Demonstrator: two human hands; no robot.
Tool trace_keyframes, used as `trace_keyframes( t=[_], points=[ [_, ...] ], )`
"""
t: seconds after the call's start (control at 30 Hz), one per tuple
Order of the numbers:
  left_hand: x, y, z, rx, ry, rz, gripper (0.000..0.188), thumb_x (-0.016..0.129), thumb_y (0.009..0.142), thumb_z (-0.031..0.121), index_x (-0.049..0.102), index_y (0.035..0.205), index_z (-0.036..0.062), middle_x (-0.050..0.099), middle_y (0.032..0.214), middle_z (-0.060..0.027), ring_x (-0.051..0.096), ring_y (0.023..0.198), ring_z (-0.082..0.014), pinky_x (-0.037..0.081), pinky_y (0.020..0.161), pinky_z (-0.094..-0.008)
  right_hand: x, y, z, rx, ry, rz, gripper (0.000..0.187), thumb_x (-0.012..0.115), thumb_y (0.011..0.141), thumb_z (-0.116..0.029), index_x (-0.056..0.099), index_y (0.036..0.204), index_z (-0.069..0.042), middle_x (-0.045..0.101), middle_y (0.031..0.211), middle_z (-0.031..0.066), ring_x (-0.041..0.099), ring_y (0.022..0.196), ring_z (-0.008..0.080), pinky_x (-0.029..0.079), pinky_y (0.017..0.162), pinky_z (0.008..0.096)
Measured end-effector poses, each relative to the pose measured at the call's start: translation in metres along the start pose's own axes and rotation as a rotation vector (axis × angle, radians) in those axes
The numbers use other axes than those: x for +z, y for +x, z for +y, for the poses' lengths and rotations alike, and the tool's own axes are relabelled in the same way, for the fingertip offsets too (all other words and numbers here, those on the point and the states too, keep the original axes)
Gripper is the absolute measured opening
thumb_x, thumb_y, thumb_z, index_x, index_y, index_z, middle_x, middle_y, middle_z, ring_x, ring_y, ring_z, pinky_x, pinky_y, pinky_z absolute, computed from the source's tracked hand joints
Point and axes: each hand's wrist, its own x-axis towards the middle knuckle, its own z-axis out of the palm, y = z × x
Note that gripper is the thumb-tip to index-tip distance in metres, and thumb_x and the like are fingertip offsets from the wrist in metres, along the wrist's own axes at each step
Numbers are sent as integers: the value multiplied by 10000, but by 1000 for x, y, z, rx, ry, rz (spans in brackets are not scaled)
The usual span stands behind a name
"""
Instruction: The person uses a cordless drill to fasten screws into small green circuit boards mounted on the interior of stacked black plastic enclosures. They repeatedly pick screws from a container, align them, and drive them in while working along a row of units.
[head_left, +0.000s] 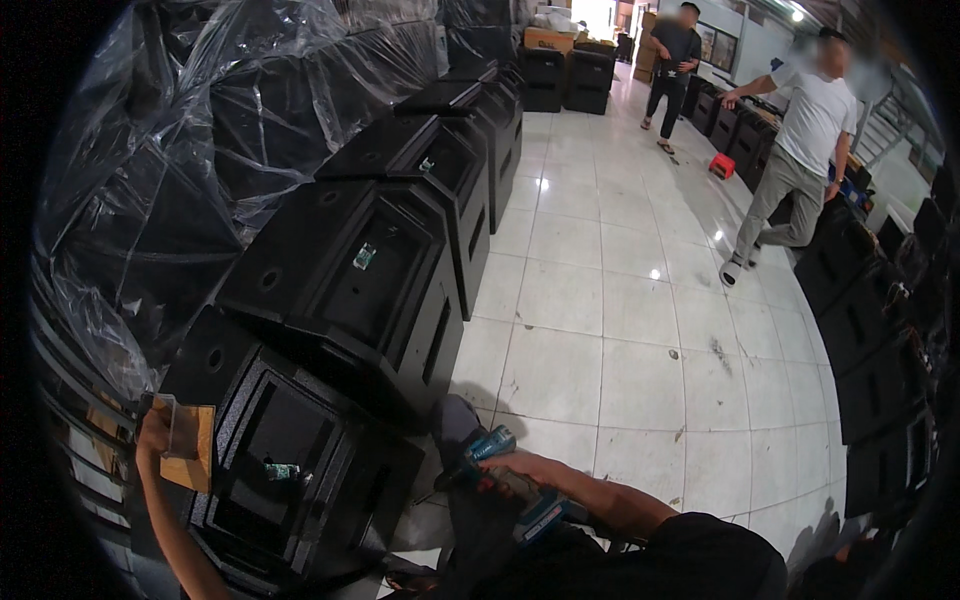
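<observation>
We grip a teal cordless drill (510, 480) in our right hand (520, 472), fingers clenched round its handle, the tool lying low across our lap beside the nearest black speaker cabinet (290, 470). The drill looks dense and rigid, its weight likely sitting at the battery end, so the moulded handle seems the sure place to hold it. Our left hand (152, 435) is raised at the cabinet's left edge, pinching a small brown cardboard box (190, 445); it looks light and easy to crush, best held by its sides. More black cabinets (380, 260) line the white tiled floor (600, 330) under clear plastic sheeting (150, 170). Two people (800, 150) stand well apart across the room.
</observation>
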Motion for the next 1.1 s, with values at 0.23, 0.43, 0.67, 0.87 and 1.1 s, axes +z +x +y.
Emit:
trace_keyframes(
  t=[0.23,0.43,0.67,0.87,1.1],
  points=[
    [5,6,-11,35,-24,3,400,759,524,217,668,830,-24,660,743,-157,645,713,-223,505,656,-362,-6,6,3,13,4,-8,389,617,895,-388,553,1165,-116,676,971,103,539,583,107,459,494,247],
    [4,7,-11,105,96,6,367,747,529,184,662,814,-30,647,732,-180,638,684,-221,504,655,-363,-10,10,7,38,68,-7,363,628,892,-364,557,1142,-111,680,931,102,541,568,110,454,477,250],
    [20,17,-29,80,-47,49,381,718,563,185,658,872,-29,661,789,-203,660,732,-274,507,674,-371,-11,8,6,50,59,4,343,626,895,-358,569,1109,-95,682,876,85,544,555,98,454,464,243],
    [1,13,-14,185,274,-264,501,585,825,297,504,1220,0,574,1156,-217,552,1048,-367,451,885,-376,-15,11,10,35,43,-8,351,630,890,-369,580,1098,-90,678,905,83,538,555,95,451,468,240],
    [15,29,-65,111,158,-219,666,607,821,393,430,1336,9,480,1338,-213,470,1211,-368,400,986,-385,-11,13,7,17,-19,3,384,613,896,-394,585,1128,-89,675,937,69,542,597,92,455,499,242]
  ],
)
